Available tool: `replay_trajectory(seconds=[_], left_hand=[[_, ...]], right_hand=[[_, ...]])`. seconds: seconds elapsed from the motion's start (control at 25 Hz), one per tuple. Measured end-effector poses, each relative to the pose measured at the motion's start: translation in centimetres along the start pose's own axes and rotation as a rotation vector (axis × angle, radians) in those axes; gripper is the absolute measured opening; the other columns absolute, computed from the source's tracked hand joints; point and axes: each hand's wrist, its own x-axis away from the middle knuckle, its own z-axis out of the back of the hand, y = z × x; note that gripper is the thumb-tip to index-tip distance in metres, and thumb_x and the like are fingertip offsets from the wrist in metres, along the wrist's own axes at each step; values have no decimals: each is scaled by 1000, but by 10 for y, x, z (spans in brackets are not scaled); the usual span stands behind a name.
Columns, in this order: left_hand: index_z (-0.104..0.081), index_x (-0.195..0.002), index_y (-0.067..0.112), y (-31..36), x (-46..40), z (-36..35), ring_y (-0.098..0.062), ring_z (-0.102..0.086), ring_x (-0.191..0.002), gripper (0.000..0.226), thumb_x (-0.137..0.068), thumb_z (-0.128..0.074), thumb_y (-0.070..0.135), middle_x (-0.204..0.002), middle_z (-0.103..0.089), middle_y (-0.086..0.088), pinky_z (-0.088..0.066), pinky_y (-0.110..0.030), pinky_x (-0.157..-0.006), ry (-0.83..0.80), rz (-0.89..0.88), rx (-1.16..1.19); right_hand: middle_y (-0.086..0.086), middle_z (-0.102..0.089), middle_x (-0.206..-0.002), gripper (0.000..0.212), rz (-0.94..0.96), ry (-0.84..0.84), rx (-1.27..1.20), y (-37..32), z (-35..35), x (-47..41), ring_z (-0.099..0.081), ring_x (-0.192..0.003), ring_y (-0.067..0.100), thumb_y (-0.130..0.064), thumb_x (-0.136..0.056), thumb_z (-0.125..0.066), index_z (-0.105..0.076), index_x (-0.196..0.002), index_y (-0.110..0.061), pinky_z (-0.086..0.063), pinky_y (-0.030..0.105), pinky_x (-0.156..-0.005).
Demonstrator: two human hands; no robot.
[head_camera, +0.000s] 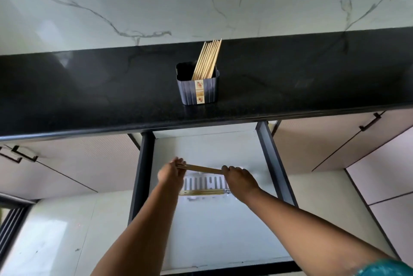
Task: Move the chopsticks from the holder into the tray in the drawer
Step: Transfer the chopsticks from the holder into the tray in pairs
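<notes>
A dark ribbed holder [197, 88] stands on the black countertop with several wooden chopsticks [207, 60] leaning in it. Below, the drawer [210, 148] is pulled out. A white slotted tray [204, 183] lies inside it, with a few chopsticks [204, 192] along its near edge. My left hand [171, 173] and my right hand [240, 178] each grip one end of a small bundle of chopsticks [204, 169], held level just above the tray's far side.
The black countertop [89, 97] overhangs the drawer's back part. Dark drawer sides [143, 164] run left and right of my hands. Closed cabinet doors with dark handles [369, 122] flank the drawer. A marble wall rises behind the counter.
</notes>
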Motion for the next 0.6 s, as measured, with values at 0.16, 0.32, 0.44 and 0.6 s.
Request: replay_trajectory(seconds=[0.16,0.32,0.44,0.6], left_hand=[[-55,-124,-4,16,-39,39,-30,-62,-107,38,-98,-29,6,-119,-64,-20,-49,-33,-86,159,-62,-283],[-63,-100,4,-17,-53,56,-30,-61,-84,36,-96,-46,35,-95,-65,-18,-43,-30,-69,124,-150,-1211],[-61,-92,9,-31,-61,59,-22,-51,-68,24,-94,-51,31,-87,-60,-12,-33,-26,-53,37,-148,-1279],[-60,-102,8,-34,-67,63,-26,-55,-81,20,-90,-45,15,-102,-65,-15,-42,-27,-60,15,-171,-1325]], right_hand=[[14,-61,-117,42,-27,-74,48,6,-29,-18,-56,-113,33,6,-84,-43,-48,-123,-8,-43,39,-92],[19,-57,-124,42,-3,-155,60,-14,-49,-43,-54,-119,36,7,-85,-46,-48,-125,-4,-40,43,-99],[18,-57,-125,40,-39,-240,64,-12,-62,-52,-53,-120,35,5,-87,-45,-48,-126,-5,-41,42,-99],[14,-51,-134,44,-41,-274,12,-8,-65,-59,-48,-125,32,5,-86,-49,-48,-128,-10,-41,42,-101]])
